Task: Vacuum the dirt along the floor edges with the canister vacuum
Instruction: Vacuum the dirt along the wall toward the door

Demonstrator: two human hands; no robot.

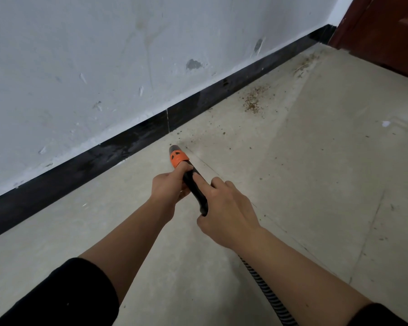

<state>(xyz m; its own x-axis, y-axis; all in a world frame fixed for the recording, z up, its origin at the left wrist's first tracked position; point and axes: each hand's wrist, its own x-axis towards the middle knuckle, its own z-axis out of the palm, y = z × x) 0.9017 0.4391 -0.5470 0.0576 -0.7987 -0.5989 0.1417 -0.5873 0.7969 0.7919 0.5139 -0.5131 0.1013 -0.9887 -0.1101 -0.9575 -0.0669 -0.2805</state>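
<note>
The vacuum wand point(194, 187), a black handle with an orange collar point(178, 158) and a dark tip, sits mid-frame. It points toward 11 o'clock with the tip low over the floor point(316, 184); whether it touches is unclear. The tip is near the black baseboard point(127, 147) but apart from it. A ribbed hose point(264, 288) trails from the wand's rear toward 5 o'clock, passing under the right forearm.

Loose specks lie just past the tip at 1 o'clock. A denser brown patch of dirt point(253, 102) lies farther along at 1 o'clock, near the baseboard edge. A 2nd, strawy patch point(306, 64) sits beyond it, by the corner at the dark red door point(386, 31). The baseboard runs from 8 o'clock to 1 o'clock under a scuffed white wall point(104, 67). From 2 to 5 o'clock the pale tiled floor lies open, crossed by thin joint lines, with 1 white fleck point(385, 123).

Of the 2 hands, the left hand point(167, 187) wraps around the handle just behind the collar. The right hand point(226, 212) clasps the handle's rear end, 1 finger laid along its top. Both forearms are bare and stretched forward, with black sleeves point(57, 292) ending near the elbows.
</note>
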